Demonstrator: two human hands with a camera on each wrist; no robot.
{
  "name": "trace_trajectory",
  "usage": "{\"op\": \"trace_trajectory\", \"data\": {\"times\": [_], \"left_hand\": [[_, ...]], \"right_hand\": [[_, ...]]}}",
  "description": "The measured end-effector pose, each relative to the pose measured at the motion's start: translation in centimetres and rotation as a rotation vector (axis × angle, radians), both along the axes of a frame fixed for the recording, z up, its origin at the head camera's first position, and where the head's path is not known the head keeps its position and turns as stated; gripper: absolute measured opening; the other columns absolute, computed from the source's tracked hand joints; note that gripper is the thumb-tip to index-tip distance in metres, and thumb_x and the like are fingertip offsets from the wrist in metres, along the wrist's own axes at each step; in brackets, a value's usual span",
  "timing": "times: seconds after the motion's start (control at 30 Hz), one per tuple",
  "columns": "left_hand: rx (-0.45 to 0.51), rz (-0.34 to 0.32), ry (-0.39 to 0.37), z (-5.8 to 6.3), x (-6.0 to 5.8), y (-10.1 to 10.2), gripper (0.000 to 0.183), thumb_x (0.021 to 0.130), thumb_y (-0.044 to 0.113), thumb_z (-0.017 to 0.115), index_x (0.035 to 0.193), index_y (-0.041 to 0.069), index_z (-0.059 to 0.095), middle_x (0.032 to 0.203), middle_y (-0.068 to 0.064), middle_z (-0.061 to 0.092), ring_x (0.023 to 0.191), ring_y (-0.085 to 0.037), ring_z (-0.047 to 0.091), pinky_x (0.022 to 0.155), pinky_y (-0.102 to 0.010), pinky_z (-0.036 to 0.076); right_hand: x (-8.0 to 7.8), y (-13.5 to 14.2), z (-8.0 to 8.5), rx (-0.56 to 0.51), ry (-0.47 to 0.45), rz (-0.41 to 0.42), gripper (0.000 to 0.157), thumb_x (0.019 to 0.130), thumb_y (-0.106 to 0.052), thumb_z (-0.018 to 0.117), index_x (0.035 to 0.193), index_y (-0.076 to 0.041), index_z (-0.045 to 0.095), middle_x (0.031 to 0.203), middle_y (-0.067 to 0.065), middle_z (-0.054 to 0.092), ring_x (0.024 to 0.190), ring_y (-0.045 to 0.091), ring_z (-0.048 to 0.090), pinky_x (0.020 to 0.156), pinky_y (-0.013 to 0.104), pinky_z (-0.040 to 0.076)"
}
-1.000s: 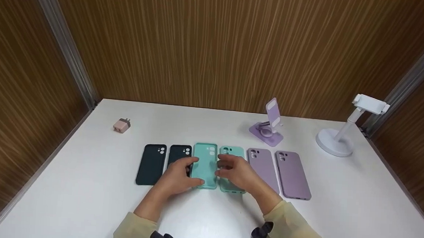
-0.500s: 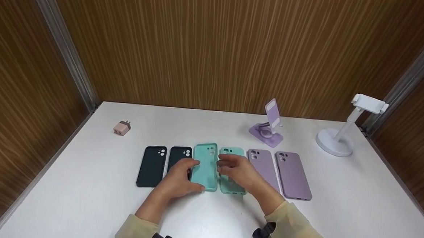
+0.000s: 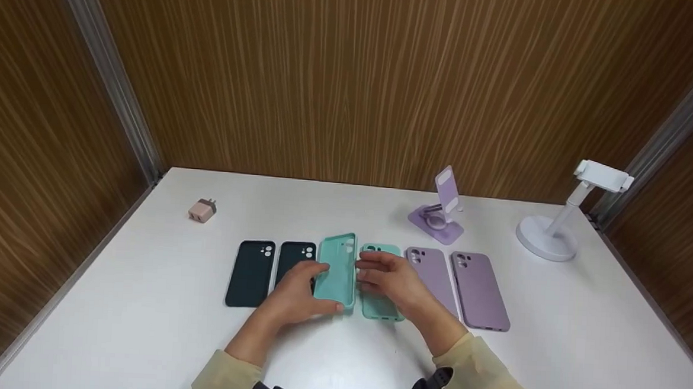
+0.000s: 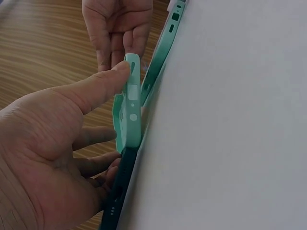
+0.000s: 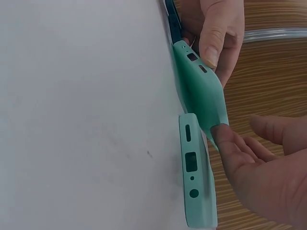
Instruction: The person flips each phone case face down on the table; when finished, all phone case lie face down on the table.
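Note:
A mint-green phone case (image 3: 336, 271), hollow side up, tilts with its right long edge raised and its left edge low beside a dark case (image 3: 299, 257). My left hand (image 3: 296, 295) holds it, the thumb on its lower end and the other fingers by its left side. The right hand (image 3: 395, 280) touches the raised edge with its fingertips; in the right wrist view its thumb (image 5: 268, 127) is apart from the case. Below that hand a second mint case (image 3: 382, 308) lies flat, back up, its port end (image 5: 194, 172) showing in the right wrist view.
Another dark case (image 3: 250, 275) lies at the row's left end. Two purple cases (image 3: 478, 290) lie at its right. Behind are a pink plug charger (image 3: 202, 210), a purple phone stand (image 3: 445, 208) and a white stand (image 3: 549, 236) on the white table (image 3: 108, 324).
The mint case between my hands has tipped from flat, its right edge rising. My left thumb has shifted slightly right along its lower end. The other cases stay in place.

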State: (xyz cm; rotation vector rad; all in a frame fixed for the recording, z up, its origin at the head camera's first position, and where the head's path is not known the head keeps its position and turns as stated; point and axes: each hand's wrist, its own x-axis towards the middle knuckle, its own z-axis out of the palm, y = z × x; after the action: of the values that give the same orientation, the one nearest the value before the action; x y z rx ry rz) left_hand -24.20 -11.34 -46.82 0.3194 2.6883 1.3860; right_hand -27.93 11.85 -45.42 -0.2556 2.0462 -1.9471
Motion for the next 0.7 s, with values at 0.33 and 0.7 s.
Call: {"op": "trace_trajectory", "data": {"times": [0.33,0.7], "left_hand": [[-0.007,-0.003,-0.023,0.24,-0.01,-0.12,0.083,0.084,0.037,0.091,0.151,0.003,0.055,0.161,-0.024,0.041,0.143,-0.042,0.043,0.115,-0.059,0.040],[0.002,-0.031,-0.039,0.39,-0.03,-0.31,0.084,0.088,0.044,0.086,0.154,0.004,0.052,0.160,-0.023,0.043,0.142,-0.041,0.044,0.113,-0.061,0.041]], "right_hand": [[-0.17,-0.63,-0.23,0.026,-0.022,-0.084,0.046,0.102,-0.002,0.068,0.145,0.009,0.055,0.129,0.023,0.067,0.105,0.022,0.071,0.091,0.035,0.060],[-0.87,-0.67,-0.01,0.131,-0.051,0.002,0.055,0.105,-0.011,0.067,0.156,0.000,0.049,0.118,0.014,0.073,0.094,0.020,0.070,0.083,0.032,0.060]]}}
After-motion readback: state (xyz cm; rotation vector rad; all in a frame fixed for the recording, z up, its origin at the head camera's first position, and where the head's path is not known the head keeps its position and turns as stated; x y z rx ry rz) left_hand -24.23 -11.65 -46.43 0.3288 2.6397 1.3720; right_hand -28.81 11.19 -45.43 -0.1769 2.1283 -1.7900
